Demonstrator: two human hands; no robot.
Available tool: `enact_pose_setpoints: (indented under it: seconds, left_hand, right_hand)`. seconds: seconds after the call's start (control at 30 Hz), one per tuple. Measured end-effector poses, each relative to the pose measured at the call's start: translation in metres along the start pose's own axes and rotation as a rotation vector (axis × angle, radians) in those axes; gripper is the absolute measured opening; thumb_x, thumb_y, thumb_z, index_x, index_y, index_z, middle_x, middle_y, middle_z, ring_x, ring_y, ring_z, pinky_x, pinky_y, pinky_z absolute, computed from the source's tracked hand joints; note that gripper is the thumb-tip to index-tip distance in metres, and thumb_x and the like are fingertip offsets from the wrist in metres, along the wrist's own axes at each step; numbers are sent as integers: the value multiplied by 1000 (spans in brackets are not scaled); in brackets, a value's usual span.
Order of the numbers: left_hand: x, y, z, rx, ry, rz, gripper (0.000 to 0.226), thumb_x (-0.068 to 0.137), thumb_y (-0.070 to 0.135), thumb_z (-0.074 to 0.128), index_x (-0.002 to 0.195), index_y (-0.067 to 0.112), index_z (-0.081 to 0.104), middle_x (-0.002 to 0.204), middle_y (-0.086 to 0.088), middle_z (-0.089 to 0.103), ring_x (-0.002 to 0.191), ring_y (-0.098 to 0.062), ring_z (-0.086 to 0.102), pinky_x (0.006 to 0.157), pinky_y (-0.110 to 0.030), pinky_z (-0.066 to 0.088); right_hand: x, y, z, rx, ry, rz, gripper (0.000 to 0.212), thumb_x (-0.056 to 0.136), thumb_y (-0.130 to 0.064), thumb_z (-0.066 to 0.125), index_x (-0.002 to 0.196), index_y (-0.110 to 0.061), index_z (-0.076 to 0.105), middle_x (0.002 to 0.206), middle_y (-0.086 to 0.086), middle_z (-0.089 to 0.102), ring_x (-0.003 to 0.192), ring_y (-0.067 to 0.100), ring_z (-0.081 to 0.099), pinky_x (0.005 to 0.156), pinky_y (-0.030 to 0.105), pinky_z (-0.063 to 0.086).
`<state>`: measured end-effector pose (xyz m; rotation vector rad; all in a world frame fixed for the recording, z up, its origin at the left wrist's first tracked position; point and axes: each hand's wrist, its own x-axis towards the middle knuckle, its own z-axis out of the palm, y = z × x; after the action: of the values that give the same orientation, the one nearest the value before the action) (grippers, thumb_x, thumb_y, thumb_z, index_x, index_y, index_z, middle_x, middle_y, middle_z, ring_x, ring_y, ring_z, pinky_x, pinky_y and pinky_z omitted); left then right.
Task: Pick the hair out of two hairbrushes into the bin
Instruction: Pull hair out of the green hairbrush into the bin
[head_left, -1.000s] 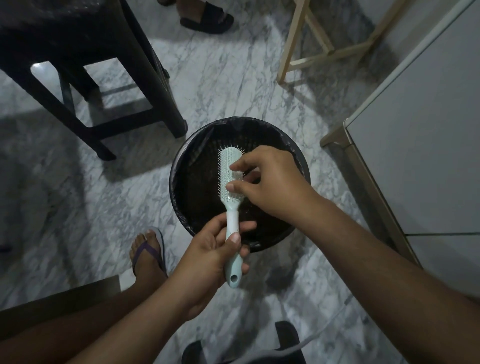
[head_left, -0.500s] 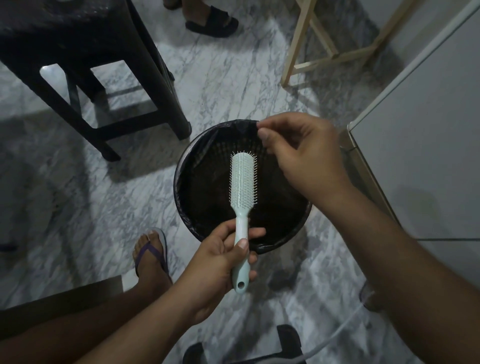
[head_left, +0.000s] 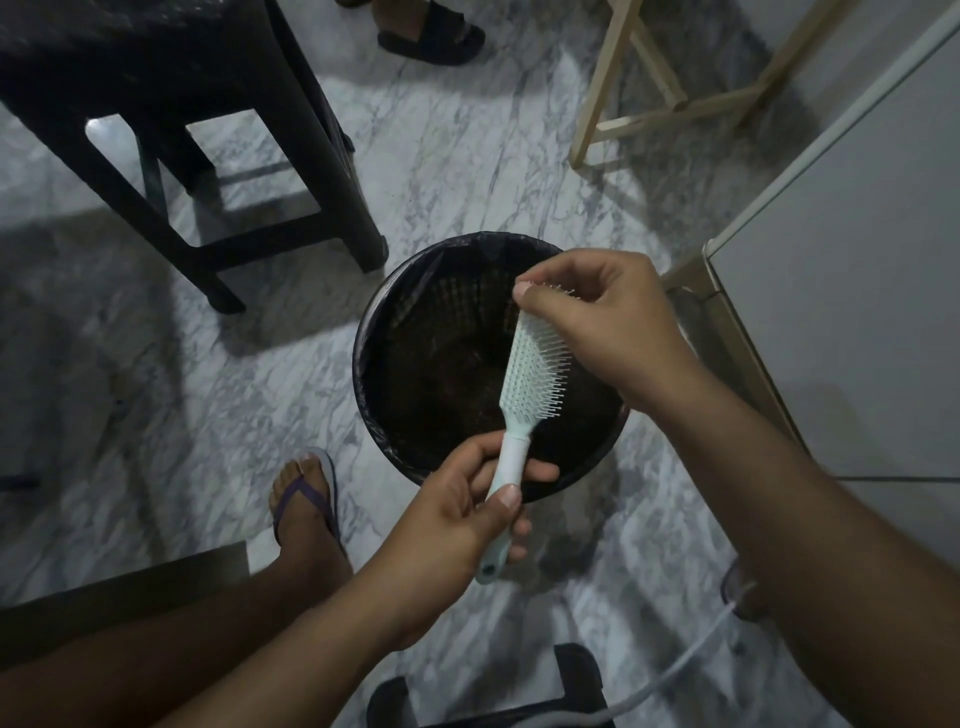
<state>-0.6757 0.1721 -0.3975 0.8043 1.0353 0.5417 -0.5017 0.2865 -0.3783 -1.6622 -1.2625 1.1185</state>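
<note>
Left hand (head_left: 457, 519) grips the brush (head_left: 535, 364) by its handle over the bin (head_left: 374, 415). Right hand (head_left: 597, 317), lifted clear half a second ago, is back pinching the brush tip. Another pull is probably starting, though any hair is too fine to see.

Bare forearms (head_left: 779, 493), left hand (head_left: 457, 509) and right hand (head_left: 597, 322) with short plain nails, purple-strapped flip-flop (head_left: 297, 493) on left foot (head_left: 306, 540).

bin (head_left: 375, 332) on floor (head_left: 467, 171), centre. brush (head_left: 535, 364) over bin, handle near, head far. left hand (head_left: 457, 512) grips handle at bin's near rim; right hand (head_left: 597, 317) pinches brush's far tip. stool (head_left: 156, 78) far left, wooden frame (head_left: 623, 109) far right, cabinet (head_left: 857, 260) right. foot (head_left: 304, 501) near left of bin.
</note>
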Motion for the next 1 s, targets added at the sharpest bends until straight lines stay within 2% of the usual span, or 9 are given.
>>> enact_pose_setpoints:
  seconds: [0.13,0.27,0.37,0.47,0.63,0.73,0.83,0.93,1.0]
  left_hand:
    - [-1,1,1,-32,-4,-3,35,102,4,46,132,22,53,121,0,70,75,-14,56,74,-35,51]
    - [0,2,-2,-54,-14,6,35,102,3,47,133,20,53,123,-2,70,76,-15,56,74,-36,50]
    - [0,2,-3,-47,-19,12,35,102,3,47,133,20,52,122,-2,69,75,-15,56,74,-37,50]
    - [-2,0,-2,-64,-17,-19,34,102,3,47,131,20,52,121,1,70,75,-13,57,75,-36,53]
    - [1,1,-5,-193,24,-49,33,101,4,48,131,17,54,124,-2,70,74,-16,56,72,-39,52]
    - [6,2,-8,-250,60,-38,31,102,4,47,130,14,55,128,-4,69,75,-18,55,71,-40,50]
    - [8,4,-10,-269,86,-22,32,101,3,47,131,13,54,128,-5,69,73,-17,55,68,-40,50]
    - [8,4,-11,-265,96,-34,33,101,3,47,132,15,54,127,-4,69,74,-16,56,68,-39,51]
    - [6,3,-11,-238,85,-37,33,101,3,48,130,17,55,127,-3,69,75,-17,56,69,-39,51]
  right_hand:
    - [0,-2,1,20,10,6,9,84,-27,79,88,-19,82,81,-5,79,84,13,76,87,45,60]
    - [1,-5,-2,111,7,20,15,89,-24,76,94,-11,81,86,1,80,89,18,77,89,43,60]
    - [3,-9,-3,274,-12,58,19,93,-21,70,98,-3,78,93,10,79,94,23,76,94,44,59]
    - [8,-16,-13,461,2,134,19,97,-16,64,101,0,73,96,16,78,92,28,77,89,39,61]
    - [8,-11,-17,255,12,39,17,96,-5,63,108,4,72,93,10,77,72,14,76,73,27,63]
    - [2,-7,-10,143,-45,17,9,93,-7,69,98,-8,76,87,0,79,59,5,68,66,20,61]
    - [0,-12,-9,98,-88,26,8,93,-17,70,94,-14,77,78,-3,79,52,4,59,56,16,53]
    - [2,-16,-14,96,-16,42,34,92,-36,70,79,-4,74,59,0,69,46,7,52,51,18,47]
    - [4,-12,-14,63,57,-5,50,91,-45,68,74,3,69,63,12,68,50,10,55,54,20,48]
